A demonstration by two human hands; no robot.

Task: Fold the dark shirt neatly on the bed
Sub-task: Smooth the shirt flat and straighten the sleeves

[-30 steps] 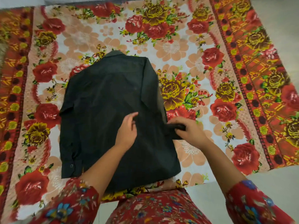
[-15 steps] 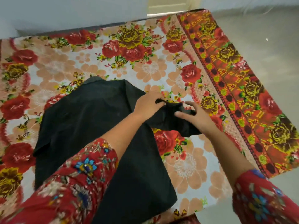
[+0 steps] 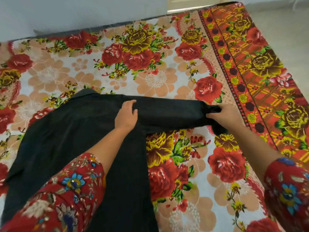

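Open bedsheet (image 3: 187, 178) lies beyond and right of the dark shirt (image 3: 66, 139), crossed by its outstretched sleeve (image 3: 170, 113).

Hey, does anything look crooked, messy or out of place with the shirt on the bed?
Nothing is spilled or torn. The dark shirt lies slightly askew on the bedsheet, and one sleeve sticks straight out sideways, its end bunched in the right hand while the left hand rests at the shoulder.

a bed (image 3: 100, 27) fills most of the view under a floral sheet (image 3: 155, 79) of red and yellow roses on a pale ground, with a red-orange patterned border (image 3: 260, 69) along its right side. a plain pale wall (image 3: 66, 12) stands behind. a light grey floor (image 3: 287, 30) lies to the right. the light is soft and even.
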